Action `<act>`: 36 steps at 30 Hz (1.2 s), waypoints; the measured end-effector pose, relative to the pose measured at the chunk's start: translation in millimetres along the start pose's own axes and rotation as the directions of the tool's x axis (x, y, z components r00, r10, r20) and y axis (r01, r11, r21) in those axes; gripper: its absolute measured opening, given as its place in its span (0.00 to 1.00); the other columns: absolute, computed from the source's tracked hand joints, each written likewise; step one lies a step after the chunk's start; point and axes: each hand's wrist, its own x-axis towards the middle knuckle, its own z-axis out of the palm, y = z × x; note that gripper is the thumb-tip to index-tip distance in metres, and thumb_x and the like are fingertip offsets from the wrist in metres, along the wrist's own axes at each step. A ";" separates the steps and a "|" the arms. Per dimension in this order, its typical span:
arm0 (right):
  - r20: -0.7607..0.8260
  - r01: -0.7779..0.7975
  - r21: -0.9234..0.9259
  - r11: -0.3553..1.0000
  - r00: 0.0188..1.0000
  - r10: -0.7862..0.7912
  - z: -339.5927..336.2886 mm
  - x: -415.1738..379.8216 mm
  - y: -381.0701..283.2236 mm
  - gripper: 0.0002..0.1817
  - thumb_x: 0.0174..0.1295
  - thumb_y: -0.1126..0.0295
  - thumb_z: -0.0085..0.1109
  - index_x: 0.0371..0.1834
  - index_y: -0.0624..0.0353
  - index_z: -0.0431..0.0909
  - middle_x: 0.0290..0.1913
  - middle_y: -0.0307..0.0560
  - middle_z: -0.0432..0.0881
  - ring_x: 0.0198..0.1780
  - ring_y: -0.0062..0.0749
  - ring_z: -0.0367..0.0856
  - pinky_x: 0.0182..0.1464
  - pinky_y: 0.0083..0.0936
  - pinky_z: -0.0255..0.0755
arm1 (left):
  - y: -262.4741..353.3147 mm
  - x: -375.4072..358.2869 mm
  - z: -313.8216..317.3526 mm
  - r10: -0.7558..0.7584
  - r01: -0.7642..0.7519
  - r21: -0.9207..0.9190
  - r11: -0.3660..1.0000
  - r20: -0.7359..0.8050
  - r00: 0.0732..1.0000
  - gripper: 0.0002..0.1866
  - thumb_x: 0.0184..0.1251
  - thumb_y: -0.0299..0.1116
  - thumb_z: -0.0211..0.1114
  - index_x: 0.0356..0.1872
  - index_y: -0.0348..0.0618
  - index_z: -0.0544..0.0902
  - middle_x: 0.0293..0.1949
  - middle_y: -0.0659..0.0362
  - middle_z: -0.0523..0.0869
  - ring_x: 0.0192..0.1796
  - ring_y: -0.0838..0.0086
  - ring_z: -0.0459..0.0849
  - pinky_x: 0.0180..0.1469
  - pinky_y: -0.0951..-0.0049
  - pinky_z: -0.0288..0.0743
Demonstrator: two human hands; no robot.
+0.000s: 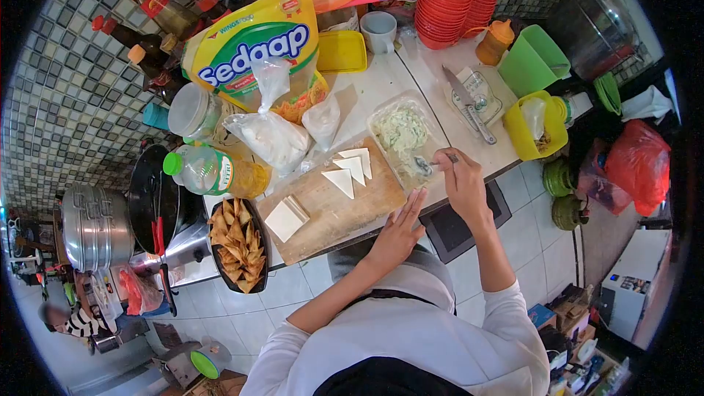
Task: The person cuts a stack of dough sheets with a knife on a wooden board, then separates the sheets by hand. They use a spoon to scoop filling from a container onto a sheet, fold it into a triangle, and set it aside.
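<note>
My right hand (462, 182) holds a spoon (422, 166) by its handle, the spoon's bowl resting in the creamy green-flecked mixture (400, 132) inside a clear rectangular tray (431, 121). Beside the tray's near end, my left hand (400, 232) has its fingers stretched out over the right end of the wooden board (323, 213), holding nothing. On the board, several white triangular wrapper pieces (354, 167) lie at the upper right, and a stack of square white wrappers (287, 218) sits at the left. Folded brown triangles (238, 242) fill a black dish to the left.
Behind the board stand an oil bottle (220, 170), white powder bags (275, 143) and a large yellow packet (257, 51). A knife (469, 103) lies right of the tray. Red bowls (444, 7), a yellow container (535, 132) and a black wok (154, 191) surround the work area.
</note>
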 end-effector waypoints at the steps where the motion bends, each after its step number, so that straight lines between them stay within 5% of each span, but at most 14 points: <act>1: 0.031 -0.013 0.011 1.000 0.999 0.013 -2.7 0.2 -1.3 0.08 0.63 0.74 0.49 0.36 0.67 0.76 0.34 0.56 0.80 0.31 0.51 0.78 0.35 0.32 0.72 | -1.4 -0.7 1.1 0.010 -0.010 -0.007 1.000 -0.016 1.000 0.08 0.62 0.29 0.56 0.28 0.34 0.77 0.72 0.47 0.47 0.74 0.55 0.47 0.58 0.47 0.68; 5: 0.004 -0.060 0.000 0.998 0.998 0.060 -15.4 3.5 -2.4 0.07 0.62 0.75 0.50 0.36 0.67 0.76 0.35 0.56 0.80 0.32 0.51 0.78 0.36 0.33 0.72 | 2.0 0.4 -4.5 0.007 -0.007 0.005 1.000 0.010 1.000 0.08 0.62 0.30 0.56 0.28 0.35 0.77 0.72 0.47 0.47 0.74 0.55 0.47 0.58 0.46 0.67; 8: 0.001 0.077 0.011 0.997 0.997 -0.077 -12.9 5.1 5.6 0.06 0.61 0.76 0.51 0.36 0.67 0.76 0.35 0.55 0.80 0.34 0.50 0.78 0.37 0.32 0.72 | 2.7 0.8 -7.1 -0.015 0.015 -0.010 1.000 0.056 0.998 0.08 0.63 0.30 0.55 0.29 0.35 0.77 0.72 0.47 0.47 0.74 0.55 0.47 0.59 0.46 0.66; 10: 0.114 0.103 0.066 0.992 0.987 -0.110 -8.4 4.8 10.4 0.08 0.59 0.81 0.45 0.36 0.69 0.76 0.35 0.50 0.80 0.32 0.35 0.78 0.35 0.24 0.71 | 1.0 -0.4 -4.1 0.007 -0.007 0.007 1.000 -0.005 1.000 0.09 0.63 0.30 0.55 0.28 0.34 0.77 0.72 0.47 0.47 0.74 0.56 0.46 0.58 0.46 0.68; 13: 0.117 0.166 0.153 0.974 0.976 -0.185 -2.7 -0.1 15.6 0.08 0.60 0.80 0.45 0.37 0.69 0.76 0.34 0.49 0.80 0.29 0.31 0.77 0.31 0.23 0.71 | 0.9 0.1 -7.9 0.019 -0.020 0.027 0.999 0.046 0.999 0.09 0.64 0.30 0.54 0.28 0.34 0.76 0.72 0.48 0.47 0.74 0.56 0.46 0.57 0.46 0.69; 20: 0.082 0.077 0.161 0.984 0.992 -0.091 -2.2 -2.3 17.2 0.11 0.68 0.73 0.44 0.36 0.69 0.76 0.31 0.47 0.79 0.22 0.22 0.72 0.25 0.20 0.68 | 0.9 -0.2 -7.3 0.020 -0.021 0.031 0.999 0.039 0.999 0.09 0.64 0.30 0.54 0.27 0.35 0.75 0.72 0.48 0.47 0.74 0.56 0.47 0.56 0.46 0.70; 22: 0.114 -0.078 0.110 0.991 0.991 0.066 -2.2 -7.6 8.2 0.09 0.64 0.75 0.47 0.38 0.69 0.77 0.36 0.54 0.80 0.32 0.41 0.82 0.36 0.30 0.73 | 0.5 -0.2 -7.3 0.026 -0.027 0.033 0.999 0.030 0.999 0.09 0.64 0.30 0.54 0.27 0.34 0.75 0.72 0.48 0.47 0.74 0.56 0.47 0.55 0.46 0.71; 26: -0.005 -0.054 0.059 0.997 0.999 0.054 3.3 -15.7 8.7 0.10 0.67 0.72 0.45 0.37 0.67 0.75 0.34 0.54 0.80 0.31 0.42 0.82 0.34 0.31 0.73 | 1.7 0.3 -8.2 0.014 -0.015 0.045 0.999 0.031 0.999 0.09 0.64 0.30 0.54 0.27 0.34 0.75 0.72 0.48 0.48 0.74 0.56 0.47 0.55 0.46 0.71; 28: -0.047 -0.177 0.009 0.984 0.983 0.177 1.6 -17.7 0.1 0.09 0.67 0.72 0.45 0.36 0.66 0.74 0.31 0.54 0.80 0.30 0.46 0.81 0.33 0.33 0.73 | 1.8 -0.1 -7.9 0.020 -0.021 0.033 0.999 0.026 0.999 0.08 0.63 0.30 0.55 0.27 0.35 0.75 0.72 0.48 0.48 0.74 0.56 0.47 0.55 0.46 0.71; 36: -0.127 -0.093 0.007 0.996 0.987 0.093 24.1 -32.4 -3.7 0.09 0.67 0.72 0.46 0.35 0.66 0.73 0.29 0.57 0.79 0.30 0.53 0.79 0.32 0.36 0.72 | -0.2 0.0 -3.2 0.012 -0.013 0.029 1.000 0.027 1.000 0.10 0.64 0.31 0.55 0.28 0.34 0.75 0.72 0.48 0.47 0.74 0.55 0.46 0.55 0.45 0.71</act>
